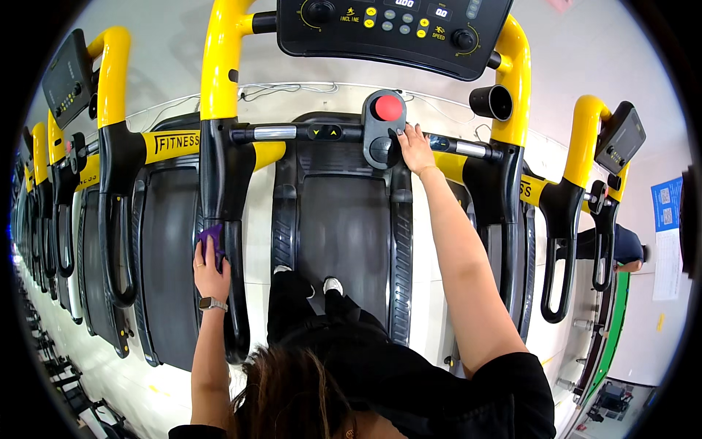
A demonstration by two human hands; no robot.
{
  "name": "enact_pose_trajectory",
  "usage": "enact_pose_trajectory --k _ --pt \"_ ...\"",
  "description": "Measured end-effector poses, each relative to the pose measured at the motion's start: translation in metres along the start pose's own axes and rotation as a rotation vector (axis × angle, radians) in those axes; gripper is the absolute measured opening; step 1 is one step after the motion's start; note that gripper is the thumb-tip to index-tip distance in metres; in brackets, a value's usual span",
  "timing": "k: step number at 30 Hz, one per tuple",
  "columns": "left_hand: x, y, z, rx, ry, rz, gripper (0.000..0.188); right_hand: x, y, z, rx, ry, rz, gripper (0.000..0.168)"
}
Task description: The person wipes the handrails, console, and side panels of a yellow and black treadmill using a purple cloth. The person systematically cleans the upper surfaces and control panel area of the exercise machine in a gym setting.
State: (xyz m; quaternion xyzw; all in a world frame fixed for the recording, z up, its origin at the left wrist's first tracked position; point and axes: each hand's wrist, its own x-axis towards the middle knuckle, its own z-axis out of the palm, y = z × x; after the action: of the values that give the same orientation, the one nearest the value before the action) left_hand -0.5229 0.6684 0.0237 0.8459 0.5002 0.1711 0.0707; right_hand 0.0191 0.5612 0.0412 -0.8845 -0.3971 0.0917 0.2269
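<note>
My left hand (pixel 212 277) presses a purple cloth (pixel 211 244) against the upper part of the black left handrail (pixel 237 296) of a treadmill. On that wrist sits a watch. My right hand (pixel 415 151) lies over the crossbar (pixel 351 133), its fingertips close against the grey control housing (pixel 384 153). Whether its fingers curl around the bar is hidden. A round red button (pixel 388 108) tops the housing. Above it is the black treadmill console (pixel 384 35), with lit displays reading zero. My feet are on or beside the dark running belt (pixel 344 236).
More yellow and black treadmills stand in a row to the left, one belt (pixel 171 236) close by. Another treadmill frame (pixel 570 181) rises at right. A black cup holder (pixel 492 103) juts from the right post. Cables (pixel 290 88) trail along the floor ahead. A person (pixel 625 244) is at far right.
</note>
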Motion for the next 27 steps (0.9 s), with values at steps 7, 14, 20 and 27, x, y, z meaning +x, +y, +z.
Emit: enact_pose_trajectory --k 7,14,20,27 --pt "0.003 0.005 0.0 0.243 -0.048 0.308 0.044 -0.001 -0.002 -0.004 -0.017 -0.016 -0.009 0.058" --pt "0.004 0.006 0.001 0.207 -0.044 0.284 0.041 -0.001 0.0 -0.006 -0.004 -0.028 -0.023 0.064" --pt "0.002 0.002 0.004 0.199 -0.034 0.281 0.041 -0.004 -0.009 -0.005 -0.077 -0.022 -0.026 0.078" --pt "0.003 0.008 0.001 0.199 -0.026 0.274 0.041 -0.007 -0.015 0.001 -0.069 0.005 0.038 0.081"
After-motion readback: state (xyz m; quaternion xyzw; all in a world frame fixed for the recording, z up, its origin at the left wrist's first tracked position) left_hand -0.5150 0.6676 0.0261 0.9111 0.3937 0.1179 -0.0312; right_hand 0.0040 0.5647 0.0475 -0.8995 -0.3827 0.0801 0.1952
